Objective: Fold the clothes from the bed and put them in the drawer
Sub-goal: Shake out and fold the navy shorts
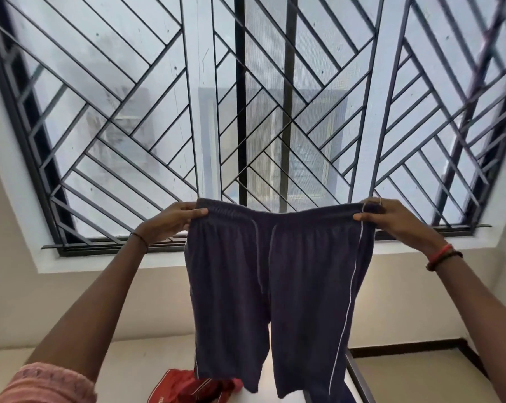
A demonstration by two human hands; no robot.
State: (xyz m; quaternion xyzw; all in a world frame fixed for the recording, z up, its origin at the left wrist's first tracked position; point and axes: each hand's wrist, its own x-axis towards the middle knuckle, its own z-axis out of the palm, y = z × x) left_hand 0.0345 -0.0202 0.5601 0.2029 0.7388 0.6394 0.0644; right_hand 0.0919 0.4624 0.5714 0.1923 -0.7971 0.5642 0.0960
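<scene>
Now L hand (173, 219) + R hand (393, 221) each pinch shorts (275, 271) waistband; red garment (185, 385) below partly hidden, cut off.

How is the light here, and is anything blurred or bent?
Head view: the window backlights the dark shorts, left hand and right hand, leaving them dim; the wide lens tilts the grille near the edges; its right side is blurred.

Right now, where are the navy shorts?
In the head view, the navy shorts hang mid-frame before the window grille, held up by the waistband between the left hand and right hand, above a red garment.
</scene>
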